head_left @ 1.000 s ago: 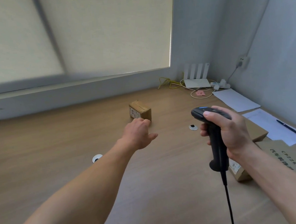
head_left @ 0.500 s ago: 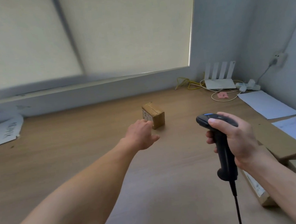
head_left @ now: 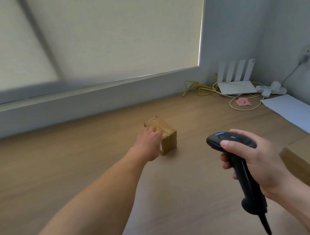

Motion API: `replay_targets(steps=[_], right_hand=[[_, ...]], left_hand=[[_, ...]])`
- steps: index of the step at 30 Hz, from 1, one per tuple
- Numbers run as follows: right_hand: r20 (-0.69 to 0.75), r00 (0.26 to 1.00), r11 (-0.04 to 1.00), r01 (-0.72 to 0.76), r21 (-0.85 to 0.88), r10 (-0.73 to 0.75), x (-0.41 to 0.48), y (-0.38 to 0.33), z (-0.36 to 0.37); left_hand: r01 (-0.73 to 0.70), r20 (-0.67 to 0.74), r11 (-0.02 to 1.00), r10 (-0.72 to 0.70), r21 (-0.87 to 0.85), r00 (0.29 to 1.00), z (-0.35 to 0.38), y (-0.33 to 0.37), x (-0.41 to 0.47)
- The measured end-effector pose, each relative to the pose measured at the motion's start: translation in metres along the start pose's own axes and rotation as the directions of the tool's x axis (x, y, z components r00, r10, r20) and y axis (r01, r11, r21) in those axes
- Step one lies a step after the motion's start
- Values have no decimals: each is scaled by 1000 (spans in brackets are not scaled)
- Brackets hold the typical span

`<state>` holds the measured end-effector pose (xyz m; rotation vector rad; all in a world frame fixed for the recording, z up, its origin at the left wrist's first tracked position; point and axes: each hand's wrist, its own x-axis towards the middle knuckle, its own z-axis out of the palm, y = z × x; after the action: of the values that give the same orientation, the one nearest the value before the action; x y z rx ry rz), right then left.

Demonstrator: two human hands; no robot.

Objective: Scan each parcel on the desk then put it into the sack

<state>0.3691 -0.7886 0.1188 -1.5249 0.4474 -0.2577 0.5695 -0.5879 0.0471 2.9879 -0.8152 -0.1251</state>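
A small brown cardboard parcel (head_left: 166, 135) stands in the middle of the wooden desk (head_left: 79, 162). My left hand (head_left: 149, 144) is stretched out to it and covers its left side, with the fingers curled over its top edge and the thumb low at its near corner. My right hand (head_left: 256, 156) grips a black handheld barcode scanner (head_left: 240, 167) upright, thumb on its head, to the right of and nearer than the parcel. The scanner's cable hangs down out of frame. No sack is in view.
A larger flat cardboard parcel (head_left: 306, 161) lies at the right edge behind my right hand. White paper sheets (head_left: 295, 111), a white router (head_left: 237, 87), a power strip (head_left: 272, 90) and yellow and white cables (head_left: 200, 90) fill the back right corner.
My left hand has moved forward from short of the small parcel onto it. The view has swung left and closer. My right hand still holds the scanner.
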Motion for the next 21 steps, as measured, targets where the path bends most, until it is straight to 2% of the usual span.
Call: replay_targets(steps=[5,11,14,17,21], right_hand=[[-13,1000,999,-16,-31,16,35,16,9],[-32,999,996,-43,-77,41,58,39,5],[-49,997,995,-62,-75,59,61,52,-2],[-58,995,994,-80,-73,76,59,60,-5],[-72,993,995,-96,-37,93,45,61,-8]], left_hand=[[-95,95,983,81,158,992,16,-11,61],[-147,219,945,84,293,972,30,-15,114],[-171,251,940,96,294,963,39,-20,132],[-181,225,946,120,271,967,47,-18,138],[-162,271,946,83,282,959,41,1,119]])
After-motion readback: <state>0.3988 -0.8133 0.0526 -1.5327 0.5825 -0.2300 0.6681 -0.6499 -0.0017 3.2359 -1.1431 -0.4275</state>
